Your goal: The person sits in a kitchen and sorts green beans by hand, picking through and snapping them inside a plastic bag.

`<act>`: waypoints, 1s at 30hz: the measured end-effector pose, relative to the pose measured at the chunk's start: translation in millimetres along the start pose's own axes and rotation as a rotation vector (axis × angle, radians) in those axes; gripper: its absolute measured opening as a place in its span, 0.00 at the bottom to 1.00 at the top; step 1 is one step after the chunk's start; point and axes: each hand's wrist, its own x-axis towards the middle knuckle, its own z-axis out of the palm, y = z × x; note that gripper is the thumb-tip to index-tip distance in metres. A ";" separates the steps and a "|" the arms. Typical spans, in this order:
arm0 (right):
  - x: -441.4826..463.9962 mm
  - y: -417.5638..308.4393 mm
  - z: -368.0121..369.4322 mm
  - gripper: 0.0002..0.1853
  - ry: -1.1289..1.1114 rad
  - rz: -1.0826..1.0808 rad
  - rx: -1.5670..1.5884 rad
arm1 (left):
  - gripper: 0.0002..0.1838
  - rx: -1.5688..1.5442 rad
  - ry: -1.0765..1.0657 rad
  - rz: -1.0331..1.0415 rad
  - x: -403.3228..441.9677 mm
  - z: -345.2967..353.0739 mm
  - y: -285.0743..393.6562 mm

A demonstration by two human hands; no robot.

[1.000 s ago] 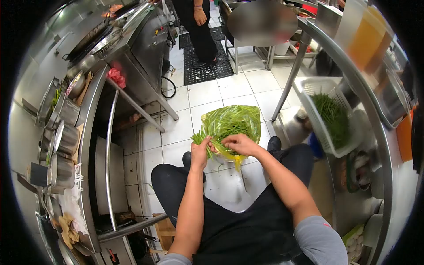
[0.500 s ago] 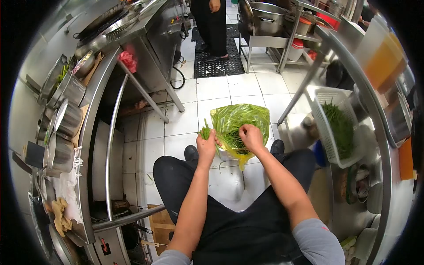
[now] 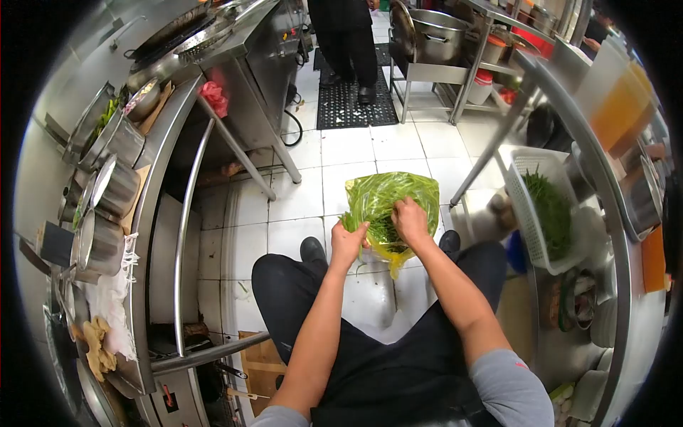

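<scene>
Between my knees a yellow-green plastic bag [image 3: 427,186] stands open, with long thin green stems [image 3: 384,226] inside. My left hand [image 3: 347,243] is at the bag's left edge, its fingers closed around a small bunch of green stems [image 3: 347,219] that sticks up above the thumb. Over the right part of the opening, my right hand [image 3: 410,224] has its fingers pinched together; what lies between them is hidden. The bag's yellow gathered end [image 3: 395,265] hangs toward me.
At the right, a white basket [image 3: 530,220] holds more thin greens on a metal shelf. Steel pots [image 3: 99,242] line the counter on the left. Ahead, a person in black [image 3: 345,43] stands on a black rubber mat [image 3: 356,110]. A metal rail [image 3: 191,235] runs at my left.
My left hand has moved right and down, bringing its bunch against the bag. My right hand has shifted only slightly. The person ahead has changed footing on the mat.
</scene>
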 end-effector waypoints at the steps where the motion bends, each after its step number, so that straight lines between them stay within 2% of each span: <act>1: 1.6 -0.9 -8.2 0.05 -0.024 0.066 -0.038 | 0.08 -0.002 0.001 0.002 1.5 -0.1 -3.7; 3: 2.1 -0.8 -29.2 0.06 -0.015 0.055 -0.048 | 0.09 0.128 0.010 0.105 2.8 3.9 -8.6; 5: 0.2 -4.3 -53.4 0.07 -0.048 0.146 -0.066 | 0.10 0.162 0.021 0.078 -0.3 10.8 0.3; 7: -6.6 -10.3 -76.2 0.08 -0.045 0.119 -0.072 | 0.12 0.199 0.040 0.053 0.4 15.1 -3.4; 9: -13.2 -9.5 -86.2 0.07 -0.062 0.088 -0.061 | 0.17 0.483 0.034 0.380 1.9 21.6 -10.5; 10: -15.6 -11.6 -89.3 0.08 -0.045 0.088 -0.050 | 0.20 0.509 -0.030 0.465 -1.1 24.5 -9.0; 11: -17.3 -12.0 -90.2 0.08 -0.044 0.088 -0.050 | 0.20 0.509 -0.030 0.466 -3.3 28.2 -7.3; 13: -20.9 -13.4 -90.4 0.10 -0.100 0.125 0.019 | 0.21 0.534 -0.190 0.437 -7.5 34.3 -6.7; 18: -25.5 -23.6 -95.4 0.11 -0.303 0.201 0.156 | 0.20 0.702 -0.181 0.474 -6.3 32.1 -21.5; 20: -26.5 -26.5 -94.0 0.11 -0.372 0.199 0.192 | 0.18 0.781 -0.222 0.427 -6.1 27.1 -21.5; 22: -28.5 -25.4 -85.8 0.10 -0.196 0.085 0.285 | 0.16 0.712 -0.244 0.431 -5.5 23.3 -20.1; 23: -27.8 -23.0 -78.1 0.10 -0.193 0.096 0.287 | 0.14 0.636 -0.262 0.435 -5.2 22.9 -19.5; 25: -21.6 -19.7 -66.7 0.08 0.037 0.084 0.237 | 0.11 0.551 -0.215 0.388 -8.4 28.1 -13.8; 27: -16.6 -18.8 -66.0 0.06 0.056 0.110 0.255 | 0.09 0.459 -0.170 0.342 -7.6 30.9 -7.8; 29: -10.9 -12.9 -61.6 0.07 0.132 0.140 0.341 | 0.10 0.274 -0.207 -0.033 -2.8 18.8 -2.5; 30: -10.7 -7.6 -59.5 0.06 0.092 0.114 0.370 | 0.09 0.124 -0.207 -0.043 -0.8 13.1 -0.2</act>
